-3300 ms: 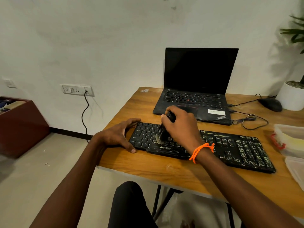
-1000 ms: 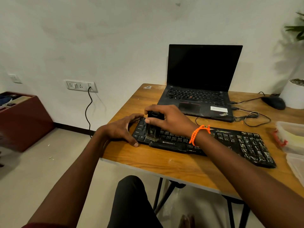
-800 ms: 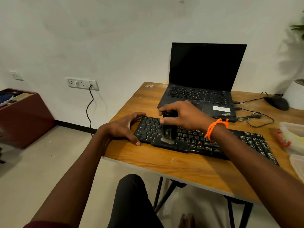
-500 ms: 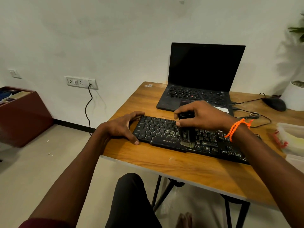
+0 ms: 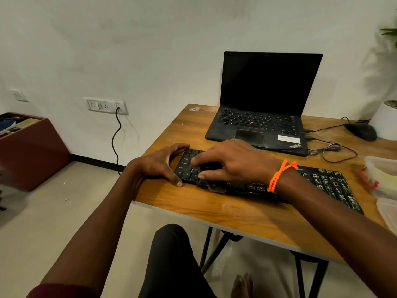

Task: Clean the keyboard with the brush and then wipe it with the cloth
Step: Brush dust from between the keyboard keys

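While the black keyboard is lying flat along the near part of the wooden table, its keys are showing pale, worn-looking markings, clearest at its right end, and its front edge is looking dusty. It is stretching from under the left hand's fingers across to the far side of the right wrist.

At the keyboard's left end the left hand is resting on the table, its fingers curving around the far corner and its thumb lying against the near corner, so it is bracing the keyboard between them rather than lifting it.

Just to the right of those fingers, the right hand is hovering low over the left-hand keys, its fingers and thumb curled round a small dark brush. The handle is mostly hiding under the palm; the greyish bristles are poking out below the thumb and touching the keyboard's front edge. This part is blurring, so the brush's exact shape cannot be told. An orange bracelet is circling the right wrist.

Beyond the right hand's knuckles an open laptop is sitting with a dark screen.
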